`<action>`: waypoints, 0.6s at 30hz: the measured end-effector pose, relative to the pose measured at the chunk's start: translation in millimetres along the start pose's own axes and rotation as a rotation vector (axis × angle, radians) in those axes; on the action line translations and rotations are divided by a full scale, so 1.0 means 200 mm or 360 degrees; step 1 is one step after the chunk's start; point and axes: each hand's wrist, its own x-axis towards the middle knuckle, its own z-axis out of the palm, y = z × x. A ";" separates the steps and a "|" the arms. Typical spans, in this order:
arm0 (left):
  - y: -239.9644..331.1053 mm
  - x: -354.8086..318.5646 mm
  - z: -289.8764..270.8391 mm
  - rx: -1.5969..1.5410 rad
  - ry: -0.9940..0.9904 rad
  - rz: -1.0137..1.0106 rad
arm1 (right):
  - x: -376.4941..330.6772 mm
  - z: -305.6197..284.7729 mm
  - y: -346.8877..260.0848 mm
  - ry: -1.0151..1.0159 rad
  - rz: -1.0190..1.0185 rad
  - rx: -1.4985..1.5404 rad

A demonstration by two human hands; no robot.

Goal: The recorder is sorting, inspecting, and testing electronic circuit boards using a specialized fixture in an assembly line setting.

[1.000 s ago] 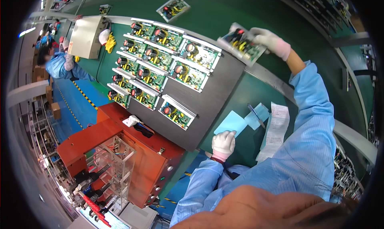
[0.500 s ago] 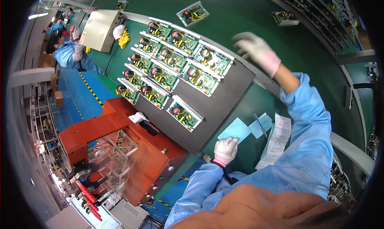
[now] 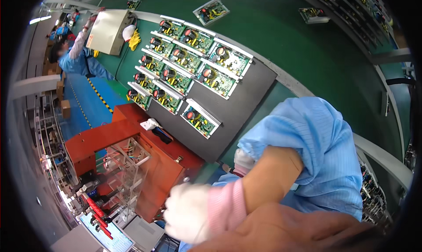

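My right hand [image 3: 187, 219], in a white glove with a pink cuff, sits blurred close under the camera with the fingers curled loosely; I cannot tell whether it holds anything. My left hand [image 3: 243, 159] is mostly hidden behind the right forearm, so its grip is unclear. The green circuit boards [image 3: 189, 65] lie in rows on the dark mat [image 3: 237, 115], well apart from both hands.
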 end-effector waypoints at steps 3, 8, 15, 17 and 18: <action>-0.01 -0.10 0.09 -0.0433 0.1585 -0.0241 | -0.14 -0.27 -0.16 -0.0321 -0.0420 -0.1014; -0.05 -0.06 0.24 -0.0538 0.1350 -0.0170 | -0.29 -0.31 -0.19 -0.0244 -0.0378 -0.1348; -0.04 0.00 0.24 -0.0433 0.1721 -0.0124 | -0.36 -0.31 -0.16 -0.0602 -0.0197 -0.1047; -0.04 -0.04 0.23 -0.0448 0.1596 -0.0168 | -0.28 -0.24 -0.13 -0.0435 -0.0366 -0.0961; -0.04 -0.06 0.22 -0.0430 0.1476 -0.0221 | -0.25 -0.21 -0.11 -0.0265 -0.0564 -0.0882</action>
